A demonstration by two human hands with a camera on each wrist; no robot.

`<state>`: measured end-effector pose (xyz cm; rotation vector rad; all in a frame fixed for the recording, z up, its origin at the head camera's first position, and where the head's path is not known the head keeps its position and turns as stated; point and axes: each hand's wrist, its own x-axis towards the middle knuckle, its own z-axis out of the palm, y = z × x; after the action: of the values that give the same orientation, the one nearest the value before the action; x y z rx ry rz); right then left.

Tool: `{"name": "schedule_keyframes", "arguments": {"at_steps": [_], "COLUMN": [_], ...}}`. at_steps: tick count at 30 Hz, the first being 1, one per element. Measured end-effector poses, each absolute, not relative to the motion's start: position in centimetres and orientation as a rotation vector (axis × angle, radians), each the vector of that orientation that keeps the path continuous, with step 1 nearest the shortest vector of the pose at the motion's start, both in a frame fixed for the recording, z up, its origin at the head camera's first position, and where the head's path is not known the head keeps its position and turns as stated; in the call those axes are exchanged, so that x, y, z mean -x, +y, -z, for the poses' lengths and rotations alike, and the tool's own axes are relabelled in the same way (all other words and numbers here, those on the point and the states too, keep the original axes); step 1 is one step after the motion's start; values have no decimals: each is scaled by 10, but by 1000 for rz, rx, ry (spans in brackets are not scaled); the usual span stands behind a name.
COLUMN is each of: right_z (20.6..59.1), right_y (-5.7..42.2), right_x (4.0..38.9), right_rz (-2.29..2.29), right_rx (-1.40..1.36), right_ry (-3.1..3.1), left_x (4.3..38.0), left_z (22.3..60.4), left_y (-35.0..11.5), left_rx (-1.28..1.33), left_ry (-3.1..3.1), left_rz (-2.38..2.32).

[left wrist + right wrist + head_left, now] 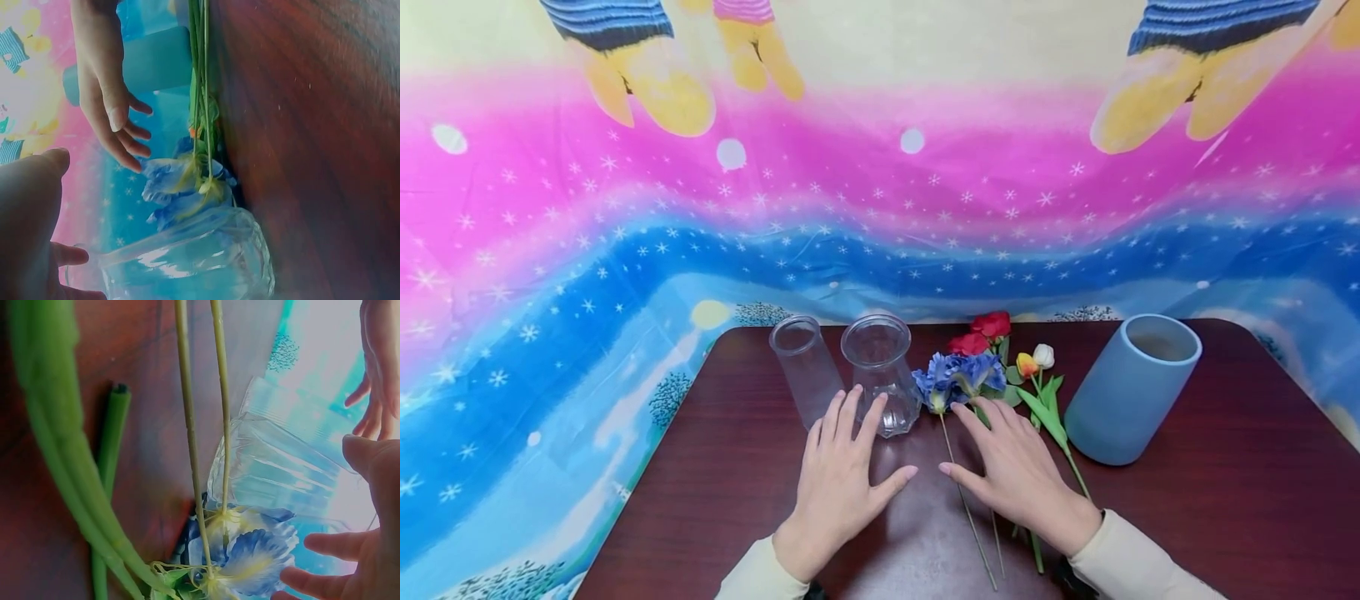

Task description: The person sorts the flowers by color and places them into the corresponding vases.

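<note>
My left hand (838, 475) hovers with spread fingers, holding nothing, nearest the flared clear glass vase (880, 392). To the left of that vase stands a straight clear glass cylinder vase (801, 362). My right hand (1018, 471), also spread and holding nothing, is over the flower stems. Blue artificial flowers (958, 377) lie just beyond its fingertips, their thin stems running toward me. Red flowers (981, 333) lie farther back. An orange-yellow tulip (1027, 365) and a white tulip (1043, 356) lie to their right. In the right wrist view, green stems (112, 462) rest on the table.
A matte blue vase (1131, 400) stands upright at the right of the dark wooden table (1232, 467). Behind the table's back edge hangs a colourful printed cloth (880, 192) with snowflakes.
</note>
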<state>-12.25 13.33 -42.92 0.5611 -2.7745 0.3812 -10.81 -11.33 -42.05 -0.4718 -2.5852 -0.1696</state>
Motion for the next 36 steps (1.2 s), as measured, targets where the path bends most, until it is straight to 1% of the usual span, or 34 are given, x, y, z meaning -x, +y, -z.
{"name": "schedule_keyframes", "arguments": {"at_steps": [13,36], "right_z": [420,424], "right_y": [130,121], "right_x": [129,140], "right_rz": [-329,-352], "right_rx": [-565,-613], "right_ry": [-2796,-2783], "left_x": [116,138], "left_z": [406,382], "left_y": [-134,-170], "left_rx": [438,387], "left_ry": [-2426,-2246], "left_rz": [215,370]}}
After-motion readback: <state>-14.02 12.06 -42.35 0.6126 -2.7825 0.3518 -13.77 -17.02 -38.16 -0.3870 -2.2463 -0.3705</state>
